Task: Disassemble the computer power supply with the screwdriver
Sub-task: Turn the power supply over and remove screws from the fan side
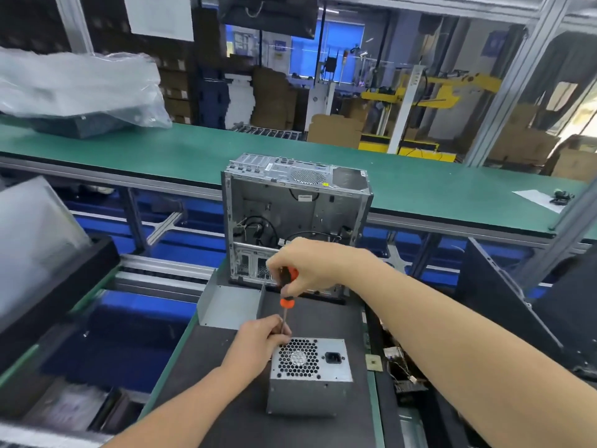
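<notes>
A grey metal power supply [310, 379] stands on the dark mat, its honeycomb fan grille and black power socket facing up. An orange-and-black screwdriver [287, 287] stands upright over its top left corner. My right hand [307, 265] grips the screwdriver's handle from above. My left hand [258, 342] rests on the supply's left corner and pinches the shaft near the tip. The tip itself is hidden behind my left fingers.
An open, emptied computer case [295, 221] stands just behind the mat. A bent grey metal panel [226, 305] lies left of it. Loose cables and small parts [400, 370] sit to the right. A green conveyor [193, 153] runs across behind, with a bagged dark box [80, 92] on it.
</notes>
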Demonstrator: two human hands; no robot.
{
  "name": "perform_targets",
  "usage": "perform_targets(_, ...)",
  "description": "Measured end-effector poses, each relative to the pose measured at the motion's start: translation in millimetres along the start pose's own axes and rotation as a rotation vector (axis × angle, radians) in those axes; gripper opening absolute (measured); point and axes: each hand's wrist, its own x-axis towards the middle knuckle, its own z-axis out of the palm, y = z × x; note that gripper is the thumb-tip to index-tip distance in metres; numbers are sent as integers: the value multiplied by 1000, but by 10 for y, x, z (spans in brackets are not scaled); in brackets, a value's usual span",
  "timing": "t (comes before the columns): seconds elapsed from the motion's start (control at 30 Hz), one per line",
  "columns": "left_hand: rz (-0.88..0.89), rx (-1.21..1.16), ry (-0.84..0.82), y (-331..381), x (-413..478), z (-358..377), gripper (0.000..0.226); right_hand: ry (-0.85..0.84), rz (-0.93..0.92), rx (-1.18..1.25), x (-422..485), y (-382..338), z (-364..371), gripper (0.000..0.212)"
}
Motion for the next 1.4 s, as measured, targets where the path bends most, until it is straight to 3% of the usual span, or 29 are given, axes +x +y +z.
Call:
perform_targets(0.07,-23,1,6,14,-10,13,22,-40,-151,-46,-8,82,-41,17)
perform_targets(0.2,-66,3,37,27,-9,40,20,-32,-144,-39,-46,137,-18,19)
perform_targets(0.23,-70,8,45,29,-9,48,22,-5,-68,-38,-55,127,27,22)
perform_targets(0.37,-56,25,79,19,-17,95,35,152,477,-166,0,12,250,66)
perform_targets(0.43,-52,32,75,-2,-11,97,33,160,564,-96,48,-32,301,57)
perform_targets(0.5,-38,29,53,-30,-10,72,25,130,475,-49,60,0,287,41)
perform_targets(0.67,45,1,-30,-108,43,-6,16,-34,36,-32,-114,50,44,14)
perform_targets(0.8,99,-48,-58,-148,68,-29,7,-51,-20,-9,-169,52,-13,23)
perform_targets(0.93,142,-82,-81,-182,67,-51,7,-22,122,46,-150,-123,55,23)
perform_targets(0.97,150,-94,-89,-197,76,-53,7,37,230,3,-127,-166,103,23)
perform_targets(1.07,170,-124,-115,-252,104,-52,7,188,680,-197,-10,-299,248,64)
perform_targets(1.13,185,-132,-123,-273,124,-57,6,168,755,-239,94,-350,280,61)
perform_targets(1.2,192,-142,-130,-289,138,-73,4,125,671,-183,138,-310,245,48)
perform_targets(1.4,192,-167,-152,-309,164,-100,6,-18,189,5,7,-233,36,6)
